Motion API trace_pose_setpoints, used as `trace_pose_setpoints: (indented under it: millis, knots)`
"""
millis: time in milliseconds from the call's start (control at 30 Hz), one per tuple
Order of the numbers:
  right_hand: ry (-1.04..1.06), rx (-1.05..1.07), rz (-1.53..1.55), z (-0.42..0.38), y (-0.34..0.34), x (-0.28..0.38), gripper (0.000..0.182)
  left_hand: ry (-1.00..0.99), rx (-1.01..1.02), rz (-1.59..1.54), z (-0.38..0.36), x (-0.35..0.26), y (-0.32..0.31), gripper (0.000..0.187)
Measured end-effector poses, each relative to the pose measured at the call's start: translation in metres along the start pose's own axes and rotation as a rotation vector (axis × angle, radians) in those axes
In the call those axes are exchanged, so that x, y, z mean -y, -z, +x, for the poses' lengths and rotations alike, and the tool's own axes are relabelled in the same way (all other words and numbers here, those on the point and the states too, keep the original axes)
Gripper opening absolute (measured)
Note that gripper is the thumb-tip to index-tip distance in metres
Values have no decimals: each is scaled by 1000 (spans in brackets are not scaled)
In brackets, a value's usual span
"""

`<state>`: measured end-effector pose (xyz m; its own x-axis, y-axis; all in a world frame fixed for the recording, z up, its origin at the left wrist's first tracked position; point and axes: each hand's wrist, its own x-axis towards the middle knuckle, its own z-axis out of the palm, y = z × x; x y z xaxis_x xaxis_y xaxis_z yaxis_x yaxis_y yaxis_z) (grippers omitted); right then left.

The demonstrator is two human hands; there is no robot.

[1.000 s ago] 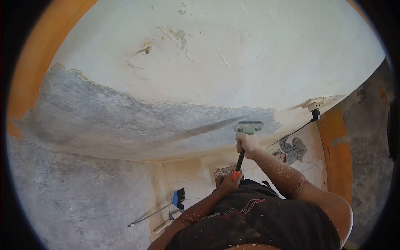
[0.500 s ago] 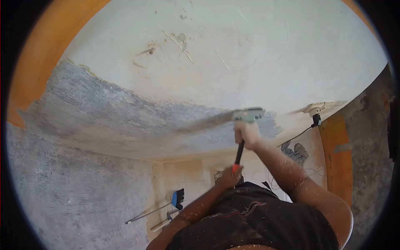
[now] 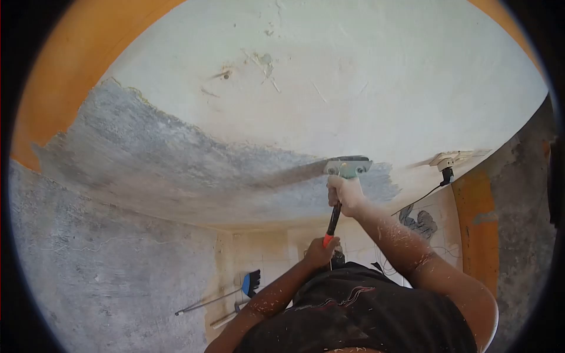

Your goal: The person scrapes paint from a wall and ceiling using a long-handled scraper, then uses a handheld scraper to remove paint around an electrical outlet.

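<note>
Both my hands are closed on a long-handled wall scraper (image 3: 333, 220). My right hand (image 3: 347, 195), dusted pale, grips it high up, just below the wide metal blade head (image 3: 347, 169). Lower down, my left hand (image 3: 320, 253) wraps the handle's end by its red section. The blade head lies at the wall, near the lower right end of a bare grey strip (image 3: 147, 141). White paint (image 3: 412, 76) covers the wall above that strip, with a few scratches and chipped spots. Flecks of debris dot both forearms.
A socket with a black plug (image 3: 447, 174) sits on the wall at right, its cord hanging toward the floor. A blue-and-black broom (image 3: 251, 283) lies at lower left. Dark crumpled cloth (image 3: 419, 222) rests on the tiled floor. Orange paint (image 3: 475, 217) borders the wall.
The scraper head has shifted slightly left and down and looks more level and less blurred. Both hands moved slightly with it, keeping their grip. The view has also shifted a little.
</note>
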<state>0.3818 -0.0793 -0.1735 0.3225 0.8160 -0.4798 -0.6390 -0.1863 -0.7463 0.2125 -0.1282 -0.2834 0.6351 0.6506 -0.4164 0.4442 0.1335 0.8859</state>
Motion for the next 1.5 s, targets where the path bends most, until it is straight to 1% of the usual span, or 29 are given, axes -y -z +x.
trace_pose_setpoints:
  millis: [33,100,133,233,300,333,433,500,533,567,633,667,700,767,800,867,933,967,1033,1067,1100,1200,1233,1300,1333,1400,1433,1467,1500]
  knots:
    - [15,-18,12,-5,2,-5,16,0,5,2,-3,8,-3,49]
    - [8,-69,-13,-10,13,-27,16,116,69,211,0,40,-11,50]
    - [1,-113,-43,-11,16,-34,16,83,24,244,2,72,-22,52]
    - [67,-16,-58,-6,10,-18,12,142,77,146,0,40,-10,52]
    - [-6,43,32,0,0,-5,11,34,34,-104,5,5,5,52]
    - [-4,10,23,-2,-2,-6,11,40,18,-12,0,-8,12,50]
    - [26,-20,23,3,7,-13,11,84,49,189,6,20,11,47]
    - [25,-5,43,-2,17,-35,10,90,45,181,-8,39,-5,45]
    - [11,-95,-28,-6,18,-43,11,93,37,175,-11,44,-9,44]
    - [14,-88,-27,-2,17,-42,11,90,31,178,-8,48,-8,44]
    - [262,94,-254,5,11,-20,10,-66,-103,44,-1,26,-5,46]
    - [20,16,23,-2,-8,5,9,-18,-60,-146,-12,-32,9,45]
    - [9,13,23,-6,-9,0,9,-6,-60,-149,-17,-27,12,45]
    - [77,-3,35,-5,-11,2,9,2,-36,54,-4,-14,20,45]
    - [72,14,62,-6,-6,-1,8,-34,-54,134,8,20,14,46]
    - [65,-30,17,-2,13,-33,8,-54,-40,150,-11,35,-2,46]
    - [-28,-85,18,-10,20,-48,9,-79,-41,165,-16,32,-3,46]
    - [-21,-79,18,-3,20,-45,9,-18,-38,179,-11,28,1,46]
    - [133,13,-73,-5,1,-7,8,115,-21,195,-4,11,5,48]
    - [154,49,-35,-12,-13,12,7,87,-72,-45,-16,-48,16,44]
    - [180,89,4,-18,-26,30,6,-91,-121,199,6,-33,28,44]
    - [202,164,33,-25,-34,53,6,-174,-126,59,14,-40,33,47]
    - [211,166,32,-23,-30,46,6,-119,-120,130,13,-29,29,48]
    - [126,3,5,-14,-10,9,6,62,-51,292,1,-6,19,52]
    - [105,-17,-22,-16,-2,-9,7,139,-29,271,-6,18,6,53]
    - [40,-38,-45,-18,4,-32,10,64,-58,202,-19,25,-2,51]
    - [39,-37,-43,-16,-3,-18,10,-3,-75,130,-22,23,-4,50]
    - [19,13,2,-11,-9,2,12,99,-48,233,-7,21,5,51]
    - [-8,60,46,-9,-14,11,13,40,-53,31,-17,-34,16,50]
